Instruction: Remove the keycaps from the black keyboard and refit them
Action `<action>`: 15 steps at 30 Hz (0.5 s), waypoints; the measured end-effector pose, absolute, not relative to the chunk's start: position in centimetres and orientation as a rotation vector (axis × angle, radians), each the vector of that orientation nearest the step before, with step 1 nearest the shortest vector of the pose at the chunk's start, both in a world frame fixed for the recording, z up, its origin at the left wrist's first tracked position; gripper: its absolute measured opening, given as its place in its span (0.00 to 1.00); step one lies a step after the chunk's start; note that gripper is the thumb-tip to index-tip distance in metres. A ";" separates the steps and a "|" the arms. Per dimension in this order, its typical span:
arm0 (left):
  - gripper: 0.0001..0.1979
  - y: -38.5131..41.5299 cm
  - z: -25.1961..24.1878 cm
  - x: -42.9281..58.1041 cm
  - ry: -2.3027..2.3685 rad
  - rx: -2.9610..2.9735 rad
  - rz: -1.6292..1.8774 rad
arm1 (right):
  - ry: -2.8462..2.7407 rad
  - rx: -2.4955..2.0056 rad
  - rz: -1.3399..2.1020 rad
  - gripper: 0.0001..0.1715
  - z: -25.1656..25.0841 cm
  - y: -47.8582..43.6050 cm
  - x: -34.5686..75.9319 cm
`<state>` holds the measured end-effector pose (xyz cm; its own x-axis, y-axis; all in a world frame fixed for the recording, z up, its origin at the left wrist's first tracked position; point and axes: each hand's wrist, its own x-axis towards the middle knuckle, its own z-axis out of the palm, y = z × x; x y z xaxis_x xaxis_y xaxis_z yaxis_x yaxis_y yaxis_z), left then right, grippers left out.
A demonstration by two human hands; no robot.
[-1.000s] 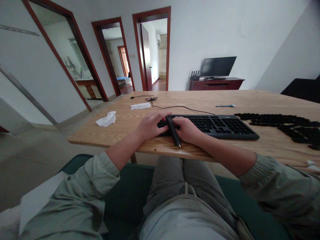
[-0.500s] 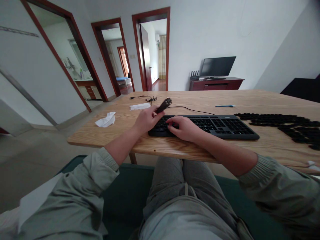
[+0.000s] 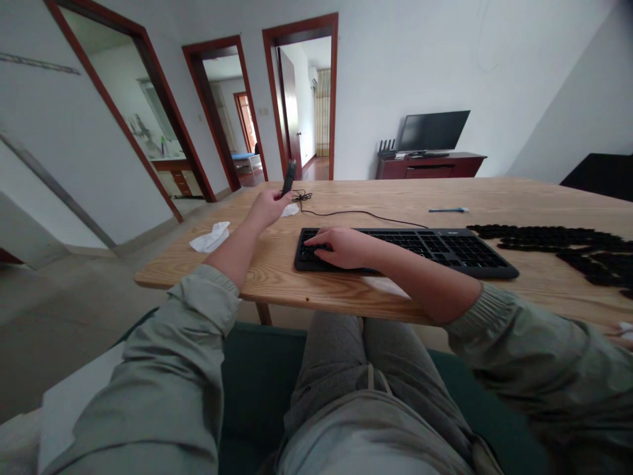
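Note:
In my left hand is a short black stick-like tool with a lighter tip, held upright above the table's left part. Fingers and thumb are closed around its lower end. My right hand rests on the left end of a black keyboard, its fingers stretched over the key area and the thumb a little apart. No object shows in that hand, though its palm side is hidden. The keyboard lies flat near the table's front edge, and its thin cable runs behind it to a coiled bundle.
On the wooden table lie a crumpled white tissue, another white tissue behind my left hand and a blue toothbrush. Rows of small black pieces like keycaps spread at right. A television stands beyond.
My left hand has moved left and away from the keyboard, turning the black tool more upright. My right hand has slid left along the keyboard, its fingers now straighter.

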<state>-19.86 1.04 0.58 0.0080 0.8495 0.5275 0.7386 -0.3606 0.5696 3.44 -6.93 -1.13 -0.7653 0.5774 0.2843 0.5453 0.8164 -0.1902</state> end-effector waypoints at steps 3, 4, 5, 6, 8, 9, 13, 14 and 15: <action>0.26 1.7 -0.6 -20.5 1.925 2.245 0.932 | -2.714 -0.880 0.182 0.17 -1.1 -6.7 2.4; 0.27 1.7 -1.0 -20.8 1.969 2.260 0.831 | -2.690 -0.895 0.206 0.15 -1.2 -6.8 2.4; 0.27 1.7 -1.4 -21.0 2.003 2.265 0.744 | -2.651 -0.913 0.228 0.14 -1.4 -6.8 2.6; 0.27 1.6 -1.6 -21.3 2.027 2.263 0.673 | -2.608 -0.930 0.245 0.13 -1.6 -6.8 2.9; 0.26 1.4 -1.9 -21.9 2.058 2.250 0.568 | -2.517 -0.972 0.275 0.12 -1.9 -6.6 3.9; 0.26 1.4 -2.0 -22.2 2.067 2.240 0.526 | -2.474 -0.993 0.292 0.12 -2.0 -6.4 4.5; 0.23 1.5 -2.0 -22.6 2.048 2.257 0.376 | -2.326 -1.111 0.338 0.08 -2.3 -4.8 8.2; 0.22 1.6 -2.1 -22.6 2.043 2.271 0.370 | -2.291 -1.147 0.340 0.08 -2.4 -4.5 9.2; 0.21 1.7 -2.1 -22.7 2.038 2.288 0.379 | -2.257 -1.179 0.343 0.08 -2.4 -4.2 10.1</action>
